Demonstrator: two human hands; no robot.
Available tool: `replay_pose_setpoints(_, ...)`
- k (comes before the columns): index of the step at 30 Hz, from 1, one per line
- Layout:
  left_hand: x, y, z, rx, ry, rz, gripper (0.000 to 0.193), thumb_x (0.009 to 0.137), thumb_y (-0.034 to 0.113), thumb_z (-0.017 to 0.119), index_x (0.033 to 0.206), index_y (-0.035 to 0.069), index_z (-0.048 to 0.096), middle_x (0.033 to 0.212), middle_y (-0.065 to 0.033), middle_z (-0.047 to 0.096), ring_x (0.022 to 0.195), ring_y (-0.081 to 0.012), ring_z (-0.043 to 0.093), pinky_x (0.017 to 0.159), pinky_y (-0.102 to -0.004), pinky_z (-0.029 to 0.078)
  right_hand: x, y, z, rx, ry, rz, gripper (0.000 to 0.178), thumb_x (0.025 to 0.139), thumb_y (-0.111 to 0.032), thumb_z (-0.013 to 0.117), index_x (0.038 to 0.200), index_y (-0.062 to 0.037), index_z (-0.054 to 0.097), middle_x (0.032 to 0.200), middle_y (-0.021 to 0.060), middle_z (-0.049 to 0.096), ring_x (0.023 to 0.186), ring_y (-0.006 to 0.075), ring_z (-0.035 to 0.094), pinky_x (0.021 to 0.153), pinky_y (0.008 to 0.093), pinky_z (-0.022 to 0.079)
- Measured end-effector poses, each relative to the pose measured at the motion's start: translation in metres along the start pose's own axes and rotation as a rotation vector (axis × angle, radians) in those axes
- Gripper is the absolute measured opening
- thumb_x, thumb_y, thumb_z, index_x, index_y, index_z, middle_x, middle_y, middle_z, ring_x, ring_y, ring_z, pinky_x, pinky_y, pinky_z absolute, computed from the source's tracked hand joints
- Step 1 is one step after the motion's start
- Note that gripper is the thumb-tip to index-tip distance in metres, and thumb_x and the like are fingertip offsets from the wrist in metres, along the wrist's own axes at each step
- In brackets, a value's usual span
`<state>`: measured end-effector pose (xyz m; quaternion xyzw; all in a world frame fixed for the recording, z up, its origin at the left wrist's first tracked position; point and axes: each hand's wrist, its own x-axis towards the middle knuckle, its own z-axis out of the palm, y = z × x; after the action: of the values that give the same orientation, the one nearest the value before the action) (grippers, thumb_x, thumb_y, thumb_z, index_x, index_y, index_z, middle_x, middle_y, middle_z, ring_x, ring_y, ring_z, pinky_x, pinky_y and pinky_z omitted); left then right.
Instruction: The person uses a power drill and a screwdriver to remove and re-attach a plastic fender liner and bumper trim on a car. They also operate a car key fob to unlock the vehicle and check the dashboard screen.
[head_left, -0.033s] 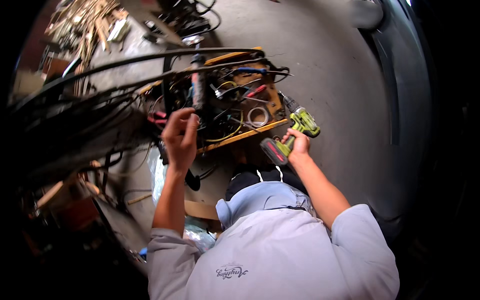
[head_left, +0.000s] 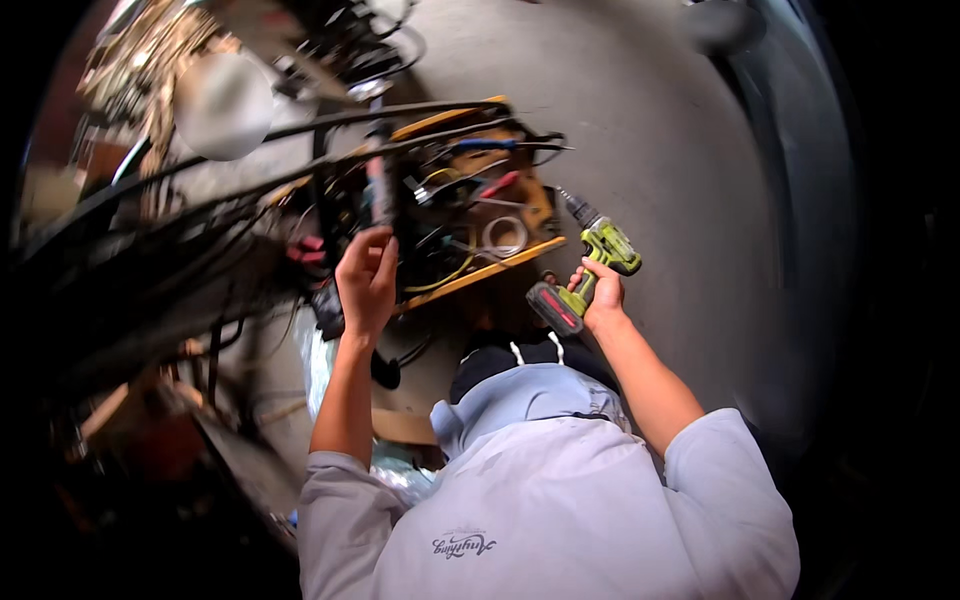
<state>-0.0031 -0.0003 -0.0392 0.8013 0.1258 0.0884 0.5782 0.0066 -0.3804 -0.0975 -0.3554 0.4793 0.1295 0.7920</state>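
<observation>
A lime-green cordless drill [head_left: 590, 272] is clamped by its handle in the right hand [head_left: 603, 298], while a dark upright rod [head_left: 378, 190] is pinched by the left hand [head_left: 366, 280] just beside loose wires [head_left: 450, 225], which could be snagged by the bit.

**Clutter around a wooden tray on a concrete floor**

A shallow wooden tray [head_left: 470, 275] sits on the grey concrete floor [head_left: 650, 120], filled with tangled wires. Among them lie a red-handled tool [head_left: 497, 185], a blue-handled tool [head_left: 487, 144] and a pale coil of cable [head_left: 505, 237]. Black cables [head_left: 200, 210] arc across the left side. A round pale disc [head_left: 222, 105] shows at upper left, beside a blurred heap of scrap [head_left: 135, 60]
</observation>
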Motion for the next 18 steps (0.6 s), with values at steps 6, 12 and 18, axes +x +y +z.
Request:
replay_pose_setpoints(6,0.053,-0.111,0.076,0.816,-0.357,0.136,0.044,0.087,0.016,0.073,0.128,0.005,0.061,0.130,-0.0215,0.062,0.124,-0.0383,0.056,0.106,-0.0431,0.044,0.009,-0.023,-0.175,0.219,0.031,-0.042,0.022,0.086,-0.022,0.068,0.093,-0.0034,0.058,0.074,0.0109,0.061,0.065,0.0241,0.063,0.062,0.0412,0.055)
replay_pose_setpoints(12,0.115,-0.157,0.100,1.082,-0.480,0.294,0.063,0.075,0.010,0.066,0.134,0.000,0.048,0.134,-0.0228,0.052,0.113,-0.0435,0.059,0.092,-0.0494,0.052,-0.022,0.017,-0.352,0.321,0.367,-0.358,0.010,0.082,-0.020,0.065,0.085,-0.0133,0.059,0.076,0.0026,0.060,0.071,0.0206,0.060,0.073,0.0391,0.053)
replay_pose_setpoints(18,0.156,-0.162,0.105,1.283,-0.545,0.429,0.052,0.068,0.014,0.072,0.118,0.004,0.063,0.119,-0.0177,0.060,0.086,-0.0401,0.069,0.073,-0.0496,0.057,-0.124,0.158,-0.494,0.225,0.909,-0.698,0.012,0.081,-0.016,0.062,0.073,-0.0093,0.058,0.064,0.0091,0.056,0.059,0.0248,0.058,0.058,0.0392,0.050)
